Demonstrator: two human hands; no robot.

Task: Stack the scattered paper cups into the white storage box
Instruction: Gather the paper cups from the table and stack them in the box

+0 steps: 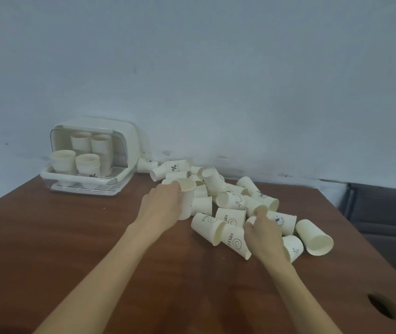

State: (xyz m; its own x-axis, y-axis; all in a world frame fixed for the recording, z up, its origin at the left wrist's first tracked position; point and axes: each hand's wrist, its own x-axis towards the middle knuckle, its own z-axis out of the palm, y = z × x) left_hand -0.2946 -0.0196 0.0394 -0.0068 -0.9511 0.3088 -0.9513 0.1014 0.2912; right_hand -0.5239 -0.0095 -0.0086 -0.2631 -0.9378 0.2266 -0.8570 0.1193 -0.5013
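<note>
Several white paper cups (230, 206) lie scattered on their sides across the middle of the brown table (76, 237). My left hand (161, 203) grips an upright cup (187, 198) at the pile's left edge. My right hand (263, 235) reaches into the pile's near side, its fingers curled round a cup (252, 221) that is mostly hidden beneath it. The white storage box (91, 162) stands at the table's far left with its lid raised. Inside it stand several short stacks of cups (87, 165).
A pale wall runs behind the table. A round cable hole (382, 307) sits in the tabletop near its right edge. Beyond that edge is a dark grey seat or cabinet (389, 218). One cup (313, 237) lies apart at the pile's right.
</note>
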